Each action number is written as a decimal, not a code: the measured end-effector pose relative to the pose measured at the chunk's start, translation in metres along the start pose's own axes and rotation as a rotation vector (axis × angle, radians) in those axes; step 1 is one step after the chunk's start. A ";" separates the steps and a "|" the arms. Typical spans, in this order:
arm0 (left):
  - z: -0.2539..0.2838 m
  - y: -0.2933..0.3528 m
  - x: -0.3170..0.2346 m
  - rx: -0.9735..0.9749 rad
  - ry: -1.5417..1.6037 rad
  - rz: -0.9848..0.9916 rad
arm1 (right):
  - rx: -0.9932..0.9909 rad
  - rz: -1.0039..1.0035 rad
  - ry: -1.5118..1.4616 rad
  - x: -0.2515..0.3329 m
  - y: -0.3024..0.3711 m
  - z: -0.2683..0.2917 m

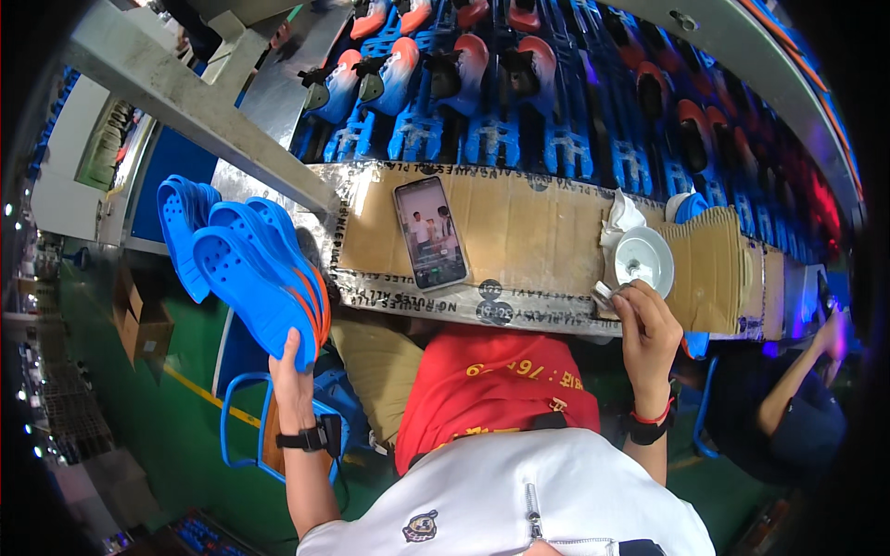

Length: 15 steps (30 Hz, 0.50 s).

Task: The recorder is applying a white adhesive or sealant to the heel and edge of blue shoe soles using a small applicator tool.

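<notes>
My left hand [293,375] grips the near end of a stack of blue insoles [246,269], its thumb on top. Small holes dot the far ends of these insoles, and orange edges show along the stack's right side. Another group of blue insoles [176,232] appears just left of it; whether it is held too, I cannot tell. In a pinch, my right hand [647,326] has a small whitish piece [604,295] that I cannot make out. That hand is beside a white bowl [644,259] with a little liquid inside.
A phone [432,233] lies on the cardboard-covered bench [519,222]. Crumpled white cloth [625,211] touches the bowl. Beyond stand rows of blue-and-orange shoes [460,74] on blue holders. A metal frame bar [204,111] crosses at left. A co-worker's arm [793,389] is at right.
</notes>
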<state>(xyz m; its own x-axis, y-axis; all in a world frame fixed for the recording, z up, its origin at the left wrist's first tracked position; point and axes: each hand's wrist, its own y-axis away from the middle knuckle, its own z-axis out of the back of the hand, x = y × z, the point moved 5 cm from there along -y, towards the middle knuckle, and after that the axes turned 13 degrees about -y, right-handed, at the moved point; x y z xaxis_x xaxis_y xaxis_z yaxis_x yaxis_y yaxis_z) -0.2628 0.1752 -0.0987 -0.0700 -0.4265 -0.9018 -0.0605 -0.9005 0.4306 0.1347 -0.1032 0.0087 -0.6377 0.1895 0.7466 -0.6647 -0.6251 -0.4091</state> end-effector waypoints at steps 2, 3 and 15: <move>-0.007 0.028 -0.011 0.023 -0.115 -0.074 | -0.014 -0.012 0.020 -0.002 -0.001 0.006; -0.010 0.043 -0.016 0.029 -0.120 -0.073 | -0.026 -0.018 0.029 -0.004 0.000 0.009; -0.232 0.109 -0.020 0.711 0.009 0.152 | -0.085 -0.053 0.037 -0.014 0.003 0.031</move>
<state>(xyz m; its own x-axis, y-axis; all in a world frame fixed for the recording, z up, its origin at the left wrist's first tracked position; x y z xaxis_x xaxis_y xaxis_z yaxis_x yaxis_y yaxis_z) -0.0370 0.0664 -0.0422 -0.1207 -0.5460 -0.8290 -0.6838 -0.5597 0.4682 0.1534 -0.1314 0.0137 -0.6135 0.2492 0.7493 -0.7275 -0.5475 -0.4135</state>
